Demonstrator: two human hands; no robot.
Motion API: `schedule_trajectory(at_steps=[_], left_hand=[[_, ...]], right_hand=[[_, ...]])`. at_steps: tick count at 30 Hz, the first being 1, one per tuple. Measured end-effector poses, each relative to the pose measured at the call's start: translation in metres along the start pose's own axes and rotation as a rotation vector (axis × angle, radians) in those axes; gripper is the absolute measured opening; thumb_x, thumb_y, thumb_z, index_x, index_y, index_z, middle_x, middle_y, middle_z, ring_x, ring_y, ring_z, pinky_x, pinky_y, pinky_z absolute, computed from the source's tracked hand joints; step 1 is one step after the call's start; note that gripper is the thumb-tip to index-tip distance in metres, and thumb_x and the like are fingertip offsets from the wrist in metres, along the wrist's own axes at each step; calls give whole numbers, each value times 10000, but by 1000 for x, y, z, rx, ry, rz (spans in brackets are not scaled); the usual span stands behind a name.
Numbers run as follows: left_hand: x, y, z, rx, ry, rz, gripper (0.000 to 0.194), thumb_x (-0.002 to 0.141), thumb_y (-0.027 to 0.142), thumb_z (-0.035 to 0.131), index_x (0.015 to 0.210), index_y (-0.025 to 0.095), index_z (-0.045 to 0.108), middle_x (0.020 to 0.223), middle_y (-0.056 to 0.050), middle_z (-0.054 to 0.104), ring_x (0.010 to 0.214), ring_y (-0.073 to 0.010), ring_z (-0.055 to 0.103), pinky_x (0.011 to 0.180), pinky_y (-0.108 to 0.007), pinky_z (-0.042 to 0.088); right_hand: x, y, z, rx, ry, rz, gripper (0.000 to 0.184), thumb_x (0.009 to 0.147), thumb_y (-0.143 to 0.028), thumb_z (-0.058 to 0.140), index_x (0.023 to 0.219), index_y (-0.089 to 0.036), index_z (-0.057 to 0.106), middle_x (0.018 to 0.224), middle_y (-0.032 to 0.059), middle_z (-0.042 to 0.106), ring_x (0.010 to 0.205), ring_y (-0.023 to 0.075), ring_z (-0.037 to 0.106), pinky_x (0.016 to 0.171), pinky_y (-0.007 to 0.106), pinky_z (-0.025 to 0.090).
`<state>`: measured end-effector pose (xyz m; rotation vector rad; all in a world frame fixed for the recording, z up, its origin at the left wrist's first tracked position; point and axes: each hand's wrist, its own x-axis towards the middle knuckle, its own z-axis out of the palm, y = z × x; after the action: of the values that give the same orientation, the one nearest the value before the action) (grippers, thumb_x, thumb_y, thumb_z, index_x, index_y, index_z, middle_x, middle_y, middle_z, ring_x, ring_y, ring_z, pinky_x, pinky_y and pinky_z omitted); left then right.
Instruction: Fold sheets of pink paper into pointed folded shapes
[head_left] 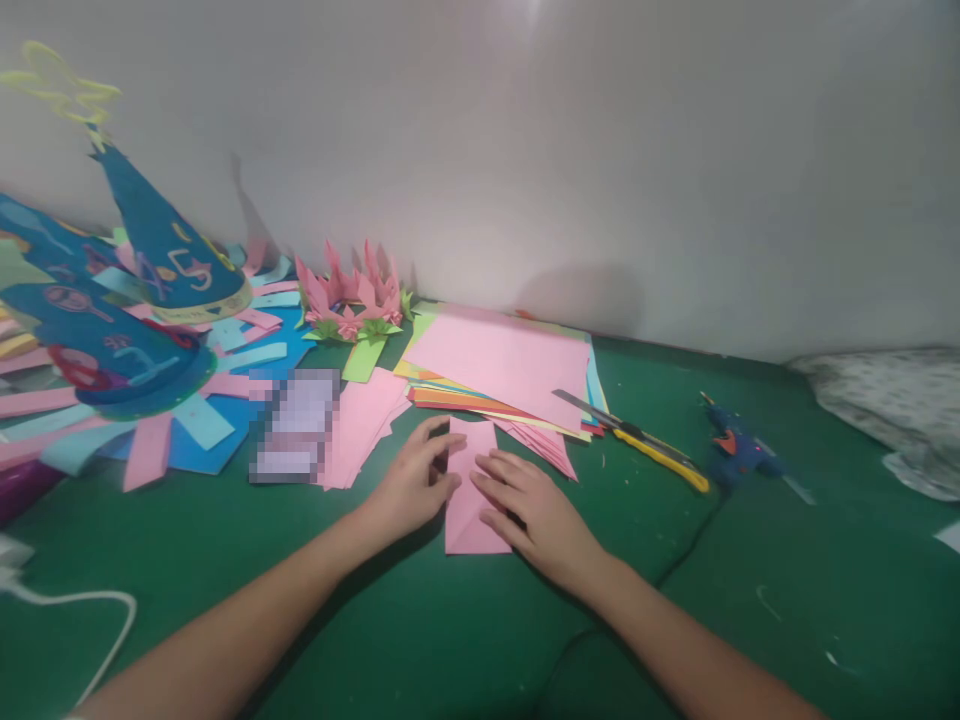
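A small folded pink paper (469, 500) lies on the green surface (420, 640) in front of me. My left hand (414, 482) rests on its left edge, thumb and fingers pinched together on a fold near the top. My right hand (534, 510) lies flat on the paper's right side with its fingers stretched out and pressing down. Just behind the paper sits a stack of coloured sheets (501, 368) with a pink sheet on top.
A yellow-handled utility knife (637, 440) lies right of the stack, and a blue glue gun (739, 448) beyond it. Pink paper flowers (352, 298) stand by the wall. Blue paper hats (161, 250) and paper strips fill the left. A white cable (82, 610) runs at the lower left.
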<state>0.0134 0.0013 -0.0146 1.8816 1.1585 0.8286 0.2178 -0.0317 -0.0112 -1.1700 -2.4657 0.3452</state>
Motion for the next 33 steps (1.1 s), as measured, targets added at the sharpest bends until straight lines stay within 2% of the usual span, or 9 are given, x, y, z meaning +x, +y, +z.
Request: schedule_trajectory(at_steps=[6,12,15,18,20,23,33], left_hand=[[-3,4,-1,111,43,79,304,784,104,537,1080,170,556,1352,-136,318,729,-101,568,668,-312,566],[-2,2,-4,139,26,93,239,803,110,522,1030,169,568,1287,-119,389,696,-96,571,669,-307,560],[-2,4,-4,246,33,150,232,805,117,515,1023,160,582,1288,-131,419,806,-154,586,769,-374,545],[-1,6,-2,387,47,253,236,830,119,478,1029,155,600,1300,-142,456,1087,-265,513,947,-491,441],[0,6,1,381,-7,311,309,856,103,416,1116,160,572,1291,-139,494,1176,-261,468,996,-485,406],[2,4,6,380,-119,354,436,851,74,377,1264,164,480,1284,-122,529,1193,-225,469,1023,-450,393],[6,5,8,524,-220,338,540,849,120,402,1380,215,375,1368,-59,483,1131,-260,422,954,-457,363]], right_hand=[[0,1,1,-10,-17,0,372,896,-314,520,1239,-178,571,1316,112,542,1237,271,458,1004,473,412],[0,2,1,-12,-20,-3,374,900,-321,510,1244,-185,567,1319,112,540,1229,275,465,994,478,420],[0,1,0,-8,-13,-4,371,896,-316,517,1248,-209,564,1320,107,540,1224,269,474,993,474,421],[0,1,0,-12,-8,-7,371,892,-310,522,1241,-194,570,1313,112,546,1218,271,480,993,470,422],[0,2,1,-14,-3,-14,370,895,-314,512,1238,-190,573,1296,120,559,1207,271,488,986,474,425],[1,2,1,-12,12,-17,358,901,-323,495,1223,-197,585,1262,125,582,1186,265,505,980,473,427],[4,-2,-2,29,32,-46,327,891,-297,507,1184,-180,596,1238,123,590,1185,255,498,1001,459,411]])
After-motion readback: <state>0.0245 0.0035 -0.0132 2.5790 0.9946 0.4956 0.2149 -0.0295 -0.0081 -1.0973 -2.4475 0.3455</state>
